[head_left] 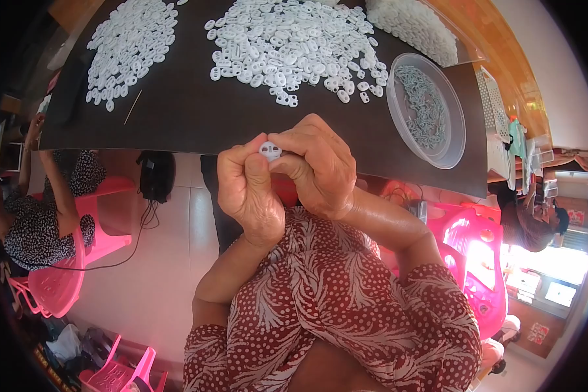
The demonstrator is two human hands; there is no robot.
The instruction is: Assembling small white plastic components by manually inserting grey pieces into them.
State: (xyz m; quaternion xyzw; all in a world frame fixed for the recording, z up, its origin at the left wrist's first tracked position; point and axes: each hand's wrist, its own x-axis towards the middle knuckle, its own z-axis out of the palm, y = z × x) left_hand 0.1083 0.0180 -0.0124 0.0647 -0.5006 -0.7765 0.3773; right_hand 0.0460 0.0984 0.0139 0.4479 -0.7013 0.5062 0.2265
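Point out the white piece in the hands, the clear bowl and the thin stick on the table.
White piece (270, 151), head view, its front face.
Clear bowl (393, 104), head view, left rim.
Stick (132, 107), head view, its middle.

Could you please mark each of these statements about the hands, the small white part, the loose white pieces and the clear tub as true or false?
1. Both hands pinch one small white part between them. True: the left hand and right hand meet on it.
2. The dark table holds heaps of loose white pieces. True.
3. The clear round tub sits at the person's left. False: it is at the right, near the table edge.
4. The tub is empty. False: it holds a pile of pale pieces.
5. The chairs nearby are blue. False: they are pink.
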